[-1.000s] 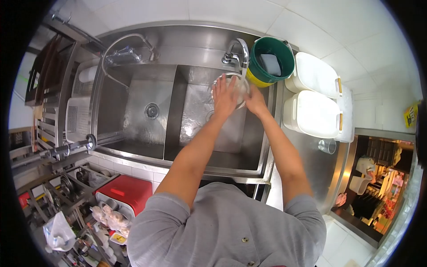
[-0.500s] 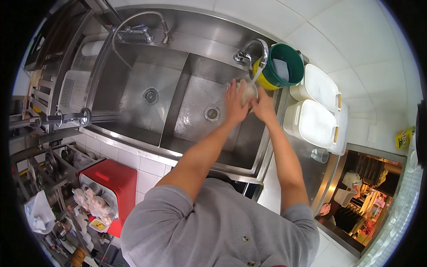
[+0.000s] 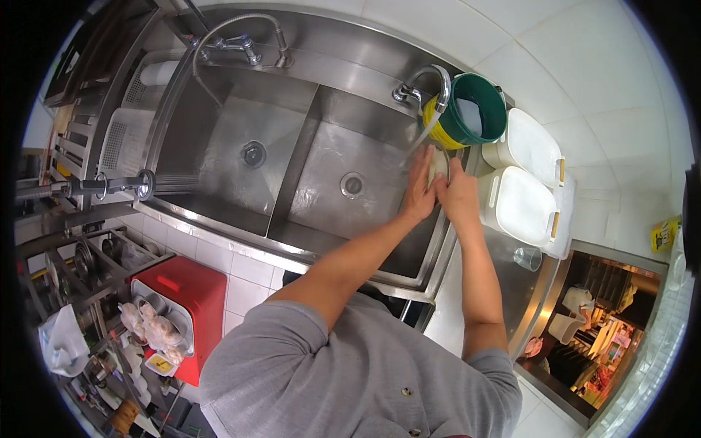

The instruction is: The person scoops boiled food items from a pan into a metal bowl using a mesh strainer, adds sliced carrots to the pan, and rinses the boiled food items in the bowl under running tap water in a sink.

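A pale round bowl (image 3: 439, 160) with a thin rim is tilted on edge over the right side of the right sink basin (image 3: 332, 157). My right hand (image 3: 458, 196) grips its near right edge. My left hand (image 3: 418, 191) is closed against its left side, fingers long and thumb toward the right hand. The hands partly cover the bowl, so its inside is hard to make out. From the curved faucet (image 3: 443, 91), a stream of water (image 3: 427, 131) runs down just left of the bowl, close to my left fingertips.
A green bucket (image 3: 493, 102) with a yellow lower part stands behind the faucet. Two white lidded containers (image 3: 518, 208) and a clear glass (image 3: 527, 258) are on the right counter. The left basin (image 3: 241, 120) has a spray hose (image 3: 241, 18). A red box (image 3: 208, 292) is lower left.
Both hands and the bowl have shifted right, toward the basin's right wall. The bowl has turned more on edge, and the water now falls to its left.
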`<state>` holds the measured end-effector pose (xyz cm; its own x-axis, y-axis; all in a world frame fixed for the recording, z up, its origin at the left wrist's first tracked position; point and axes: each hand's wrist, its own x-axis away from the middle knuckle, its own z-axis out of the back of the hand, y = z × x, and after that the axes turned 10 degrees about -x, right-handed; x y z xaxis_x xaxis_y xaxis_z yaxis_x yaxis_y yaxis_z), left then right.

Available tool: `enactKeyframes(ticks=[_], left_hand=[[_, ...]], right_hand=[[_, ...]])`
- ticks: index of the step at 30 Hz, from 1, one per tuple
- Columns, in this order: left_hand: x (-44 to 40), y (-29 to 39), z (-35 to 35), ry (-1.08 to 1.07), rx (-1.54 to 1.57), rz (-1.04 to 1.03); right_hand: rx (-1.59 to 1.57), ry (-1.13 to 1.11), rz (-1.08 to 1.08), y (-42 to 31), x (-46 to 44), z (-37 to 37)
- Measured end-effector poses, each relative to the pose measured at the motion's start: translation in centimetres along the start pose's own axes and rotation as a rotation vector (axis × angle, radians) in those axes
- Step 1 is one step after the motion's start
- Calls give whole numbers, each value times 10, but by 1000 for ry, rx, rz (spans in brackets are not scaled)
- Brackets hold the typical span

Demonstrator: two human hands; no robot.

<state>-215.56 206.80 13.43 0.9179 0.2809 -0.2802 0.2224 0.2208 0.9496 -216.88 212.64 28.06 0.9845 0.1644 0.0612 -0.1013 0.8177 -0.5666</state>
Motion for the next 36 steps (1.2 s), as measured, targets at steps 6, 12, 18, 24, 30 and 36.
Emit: enactKeyframes(ticks=[6, 12, 18, 24, 30, 36], left_hand=[[5, 2, 0, -11, 105, 38], [-14, -5, 25, -112, -324, -32], [-76, -13, 65, -537, -783, -501], [-106, -36, 95, -454, -653, -417], [-95, -36, 121, -443, -846, -293], [-70, -37, 105, -673, -950, -469]], right_hand=[[96, -6, -65, -9, 4, -13], [-60, 42, -50, 33, -5, -25], [-1090, 178, -383, 97, -3, -112], [-1566, 117, -511, 102, -10, -164], [-1546, 90, -498, 102, -24, -178], [-1816, 156, -618, 109, -9, -190]])
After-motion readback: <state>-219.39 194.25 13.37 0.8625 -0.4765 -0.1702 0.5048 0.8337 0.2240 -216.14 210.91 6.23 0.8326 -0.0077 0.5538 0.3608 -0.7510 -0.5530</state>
